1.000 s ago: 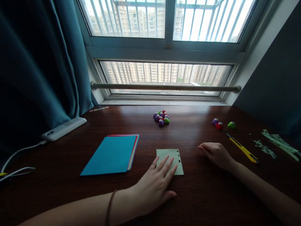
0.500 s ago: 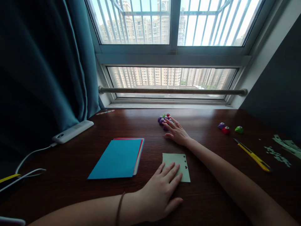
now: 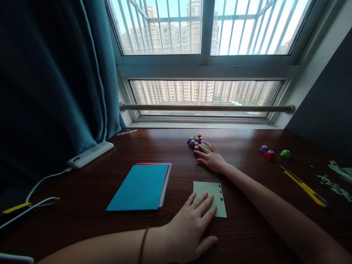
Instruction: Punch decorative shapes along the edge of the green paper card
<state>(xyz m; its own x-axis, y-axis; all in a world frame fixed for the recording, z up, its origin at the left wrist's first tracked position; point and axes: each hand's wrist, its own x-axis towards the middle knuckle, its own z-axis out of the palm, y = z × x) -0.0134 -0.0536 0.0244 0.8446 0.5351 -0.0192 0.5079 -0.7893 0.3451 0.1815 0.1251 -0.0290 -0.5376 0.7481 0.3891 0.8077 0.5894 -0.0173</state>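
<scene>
Dark wooden bench (image 3: 247,227) below window. Stack of coloured paper (image 3: 141,186), blue sheet on top, at 9 o'clock from pale green card (image 3: 213,192). Left hand (image 3: 192,229) flat, fingers spread, pressing card's near edge; grips nothing. Right hand (image 3: 211,158) loosely open, fingertips touching cluster of small punches (image 3: 196,142) at card's 12 o'clock. Yellow utility knife (image 3: 304,186) at 3 o'clock. Three loose punches (image 3: 273,153) at 2 o'clock.
</scene>
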